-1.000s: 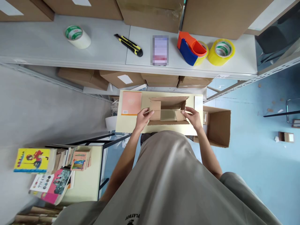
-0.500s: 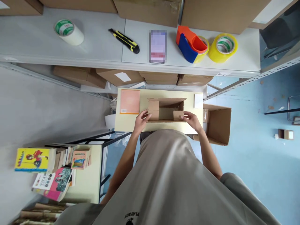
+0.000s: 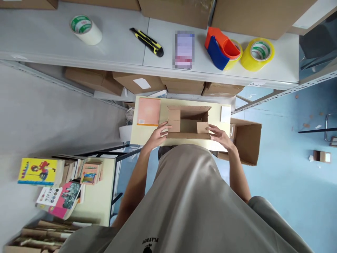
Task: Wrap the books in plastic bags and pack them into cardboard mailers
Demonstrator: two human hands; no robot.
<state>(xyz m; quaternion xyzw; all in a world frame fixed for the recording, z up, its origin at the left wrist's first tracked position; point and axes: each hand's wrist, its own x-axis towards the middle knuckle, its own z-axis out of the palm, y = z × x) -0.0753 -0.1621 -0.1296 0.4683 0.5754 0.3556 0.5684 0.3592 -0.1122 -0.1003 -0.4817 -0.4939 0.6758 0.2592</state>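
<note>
An open cardboard box (image 3: 188,135) stands on the cream table (image 3: 147,135), its mouth facing up and short end flaps folded over its inside at left and right. My left hand (image 3: 157,135) is at the left end of the box, fingertips on the left flap. At the opposite end my right hand (image 3: 221,137) touches the right flap and side with its fingers bent round the corner. Between them the hands hold the box. Left of it lies a pink-orange booklet (image 3: 149,111), and a small white item (image 3: 225,114) lies at the table's right edge.
On the grey shelf (image 3: 113,38) ahead are a tape roll (image 3: 89,33), a utility knife (image 3: 147,42), a blurred phone-like item (image 3: 184,49), a tape dispenser (image 3: 219,49) and yellow tape (image 3: 258,54). A larger open box (image 3: 247,142) stands at right; books (image 3: 39,172) lie at left.
Both hands have shifted their hold: the thumbs have moved off the flaps, and the fingers now spread along the box ends. The near side flap leans further outward. The view has shifted slightly.
</note>
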